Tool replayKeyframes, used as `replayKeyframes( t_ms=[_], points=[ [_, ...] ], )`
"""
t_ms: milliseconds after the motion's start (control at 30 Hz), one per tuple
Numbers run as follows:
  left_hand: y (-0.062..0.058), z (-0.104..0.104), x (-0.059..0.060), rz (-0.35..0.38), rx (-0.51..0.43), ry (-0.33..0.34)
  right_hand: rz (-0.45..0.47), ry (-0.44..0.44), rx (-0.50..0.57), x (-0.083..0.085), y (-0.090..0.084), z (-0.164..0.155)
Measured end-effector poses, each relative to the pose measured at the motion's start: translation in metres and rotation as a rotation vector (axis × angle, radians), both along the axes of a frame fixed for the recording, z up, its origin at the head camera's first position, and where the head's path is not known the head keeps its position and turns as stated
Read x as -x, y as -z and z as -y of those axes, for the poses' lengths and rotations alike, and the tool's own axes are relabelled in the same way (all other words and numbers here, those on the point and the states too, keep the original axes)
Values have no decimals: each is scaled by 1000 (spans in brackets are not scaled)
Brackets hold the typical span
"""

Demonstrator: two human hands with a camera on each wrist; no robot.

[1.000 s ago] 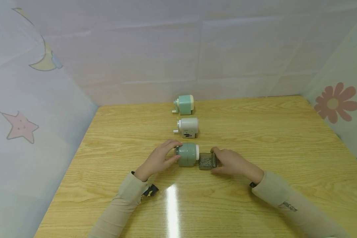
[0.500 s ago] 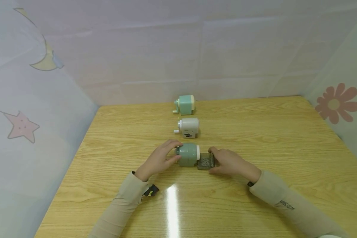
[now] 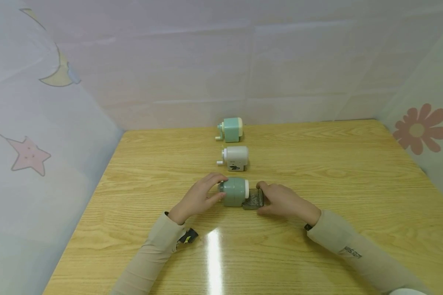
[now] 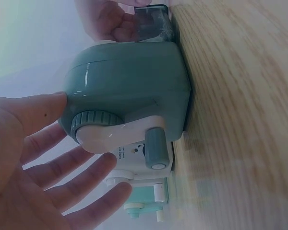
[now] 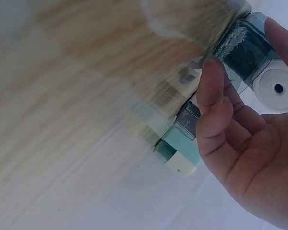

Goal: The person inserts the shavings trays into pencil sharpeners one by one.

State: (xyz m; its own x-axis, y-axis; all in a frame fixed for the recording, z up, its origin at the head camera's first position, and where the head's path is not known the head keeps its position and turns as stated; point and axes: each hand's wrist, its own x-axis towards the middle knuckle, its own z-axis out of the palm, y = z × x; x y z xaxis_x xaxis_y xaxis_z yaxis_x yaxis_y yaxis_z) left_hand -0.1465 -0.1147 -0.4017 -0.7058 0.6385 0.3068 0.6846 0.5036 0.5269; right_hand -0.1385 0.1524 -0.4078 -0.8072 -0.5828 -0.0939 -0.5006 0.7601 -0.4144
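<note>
A dark green crank pencil sharpener [image 3: 234,191] stands on the table, its crank end toward my left hand [image 3: 200,196]. In the left wrist view, the thumb [image 4: 48,108] touches the sharpener's body and the index finger passes behind it; the other fingers are spread beside the crank [image 4: 120,136]. My right hand [image 3: 284,200] pinches the clear grey shavings drawer [image 3: 256,199] by its outer end, between thumb and fingers. Pencil shavings [image 5: 233,42] lie in the drawer. Its inner end is hidden in the sharpener, below the white face [image 5: 278,88] with the pencil hole.
Behind the green sharpener stand a grey-white crank sharpener [image 3: 237,158] and, farther back, a mint one [image 3: 232,130], lined up on the wooden table [image 3: 336,164]. A pale sheet wall [image 3: 177,82] rises at the table's back edge.
My right hand has moved left with the shavings drawer, which has slid partly into the green sharpener. My left hand has stayed at the crank end.
</note>
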Motion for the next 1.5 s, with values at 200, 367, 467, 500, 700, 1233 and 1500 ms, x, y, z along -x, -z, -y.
replayKeyframes(
  t_ms=[200, 367, 467, 500, 700, 1233, 1500],
  points=[
    [2, 0, 0, -10, 2, -3, -13, -4, -3, 2, 1, 1],
    [2, 0, 0, -23, -6, 0, 1, 1, -2, 3, -1, 2],
    [2, 0, 0, -28, -11, 4, 0, 6, -6, 4, -2, 3],
    [2, 0, 0, -29, -12, 5, -3, 4, -6, 4, -2, 3],
    [2, 0, 0, -31, -16, 0, -11, 7, -8, 5, -3, 4],
    [1, 0, 0, -2, -7, -1, -11, 13, -13, 7, -1, 8],
    [0, 0, -1, 4, -5, -3, -7, -1, -13, 8, -3, 11]
  ],
)
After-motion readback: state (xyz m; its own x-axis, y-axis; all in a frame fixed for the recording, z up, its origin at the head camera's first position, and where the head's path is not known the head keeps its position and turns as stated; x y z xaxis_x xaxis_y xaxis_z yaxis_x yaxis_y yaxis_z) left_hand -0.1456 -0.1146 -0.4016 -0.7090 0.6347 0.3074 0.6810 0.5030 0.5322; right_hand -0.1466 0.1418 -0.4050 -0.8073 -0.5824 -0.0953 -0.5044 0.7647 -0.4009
